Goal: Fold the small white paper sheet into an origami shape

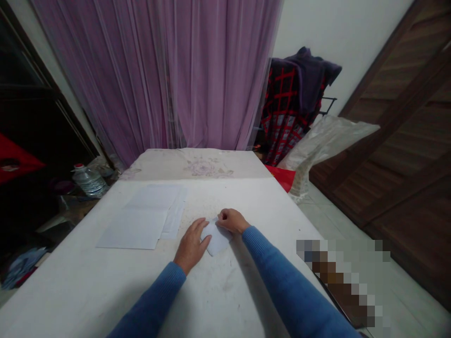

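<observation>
A small folded piece of white paper [216,238] lies on the table between my two hands. My left hand [192,245] rests at its left edge, thumb and fingers apart, with the fingertips touching the paper. At the paper's upper right corner, my right hand [231,220] is closed in a pinch on the edge. The fingers of that hand partly hide the corner. Left of my hands lie larger white paper sheets [136,225], loosely overlapping.
The table [268,206] has a white cover with a floral print at its far end. Purple curtains [211,75] hang behind it. A plastic bottle [89,180] stands beyond the left edge; a whitish plastic bag [317,145] and draped cloths [299,94] are at the right.
</observation>
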A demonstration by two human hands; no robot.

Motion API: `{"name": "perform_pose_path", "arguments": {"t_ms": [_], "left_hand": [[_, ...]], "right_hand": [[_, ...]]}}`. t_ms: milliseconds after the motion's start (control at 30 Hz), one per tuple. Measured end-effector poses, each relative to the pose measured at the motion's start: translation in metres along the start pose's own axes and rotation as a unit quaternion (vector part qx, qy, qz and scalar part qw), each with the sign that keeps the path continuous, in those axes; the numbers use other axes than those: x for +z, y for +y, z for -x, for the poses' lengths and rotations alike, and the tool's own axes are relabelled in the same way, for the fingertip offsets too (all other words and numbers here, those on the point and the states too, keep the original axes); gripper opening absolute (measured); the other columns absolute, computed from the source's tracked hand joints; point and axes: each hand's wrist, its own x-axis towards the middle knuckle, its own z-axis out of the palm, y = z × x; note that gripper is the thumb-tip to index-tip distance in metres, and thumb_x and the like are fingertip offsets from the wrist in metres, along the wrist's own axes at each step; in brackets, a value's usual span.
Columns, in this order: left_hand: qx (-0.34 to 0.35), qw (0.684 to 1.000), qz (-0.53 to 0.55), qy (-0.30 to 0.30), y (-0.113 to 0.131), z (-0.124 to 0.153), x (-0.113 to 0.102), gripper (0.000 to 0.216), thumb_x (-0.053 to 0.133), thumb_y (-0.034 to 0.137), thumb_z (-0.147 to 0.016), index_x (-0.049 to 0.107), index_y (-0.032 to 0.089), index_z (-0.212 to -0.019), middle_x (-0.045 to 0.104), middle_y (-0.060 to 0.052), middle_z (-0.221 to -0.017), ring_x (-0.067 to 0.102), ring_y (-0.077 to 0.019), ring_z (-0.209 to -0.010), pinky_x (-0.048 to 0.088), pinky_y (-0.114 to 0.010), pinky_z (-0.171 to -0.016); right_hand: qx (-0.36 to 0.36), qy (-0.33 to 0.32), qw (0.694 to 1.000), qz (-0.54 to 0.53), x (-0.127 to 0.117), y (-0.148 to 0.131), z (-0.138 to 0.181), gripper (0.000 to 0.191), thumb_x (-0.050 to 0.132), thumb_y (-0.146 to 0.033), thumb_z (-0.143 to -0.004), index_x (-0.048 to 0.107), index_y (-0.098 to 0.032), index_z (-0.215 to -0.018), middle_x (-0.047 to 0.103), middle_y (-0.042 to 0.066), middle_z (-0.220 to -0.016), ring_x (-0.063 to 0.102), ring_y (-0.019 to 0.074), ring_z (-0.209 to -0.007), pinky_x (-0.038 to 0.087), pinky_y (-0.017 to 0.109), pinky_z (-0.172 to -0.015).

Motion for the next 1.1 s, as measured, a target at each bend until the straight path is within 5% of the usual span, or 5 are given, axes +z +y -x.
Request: {"name": "perform_pose_path", "arguments": {"t_ms": [233, 467, 700, 933, 1100], "left_hand": [[-0.211, 0.924, 0.310, -0.068, 0.005, -0.028, -0.020, 0.032, 0.064, 0.034, -0.076, 0.066, 0.015, -0.101, 0.071, -0.007, -0.094, 0.066, -0.0211, -0.088, 0.054, -0.032, -0.076], [-0.248, 0.892, 0.376, -0.036, 0.012, -0.025, -0.023, 0.040, 0.068, 0.049, -0.072, 0.067, 0.015, -0.093, 0.069, -0.003, -0.080, 0.063, -0.0136, -0.069, 0.048, -0.020, -0.055], [-0.285, 0.865, 0.412, -0.012, 0.007, -0.022, -0.020, 0.042, 0.070, 0.040, -0.074, 0.064, 0.015, -0.107, 0.070, -0.006, -0.088, 0.064, -0.0128, -0.070, 0.050, -0.019, -0.055], [-0.319, 0.832, 0.453, -0.007, 0.004, -0.018, -0.019, 0.047, 0.075, 0.032, -0.073, 0.058, 0.017, -0.115, 0.069, -0.003, -0.084, 0.064, -0.0104, -0.066, 0.051, -0.019, -0.056], [-0.306, 0.843, 0.440, 0.029, -0.003, -0.021, -0.018, 0.039, 0.074, 0.033, -0.072, 0.061, 0.015, -0.104, 0.070, -0.003, -0.079, 0.064, -0.0103, -0.064, 0.049, -0.017, -0.053]], "right_hand": [[-0.080, -0.026, 0.976, -0.200, -0.013, 0.003, 0.009, 0.028, 0.068, -0.042, -0.068, 0.051, -0.019, -0.070, 0.047, -0.007, -0.060, 0.043, 0.0085, -0.057, 0.036, 0.021, -0.054], [-0.081, -0.035, 0.953, -0.290, -0.020, -0.002, 0.012, 0.041, 0.069, -0.051, -0.068, 0.062, -0.019, -0.092, 0.054, -0.004, -0.066, 0.046, 0.0099, -0.059, 0.035, 0.023, -0.055], [-0.045, -0.031, 0.948, -0.315, -0.013, 0.006, 0.022, 0.036, 0.072, -0.051, -0.064, 0.062, -0.017, -0.066, 0.052, -0.004, -0.056, 0.041, 0.0091, -0.054, 0.033, 0.024, -0.053], [-0.034, 0.030, 0.937, -0.347, 0.005, 0.010, 0.022, 0.039, 0.071, -0.055, -0.064, 0.061, -0.017, -0.067, 0.051, -0.004, -0.055, 0.042, 0.0098, -0.053, 0.032, 0.024, -0.053], [-0.028, 0.034, 0.930, -0.364, 0.016, 0.013, 0.024, 0.040, 0.069, -0.056, -0.066, 0.064, -0.017, -0.070, 0.053, -0.003, -0.053, 0.043, 0.0097, -0.050, 0.033, 0.024, -0.051]]}}
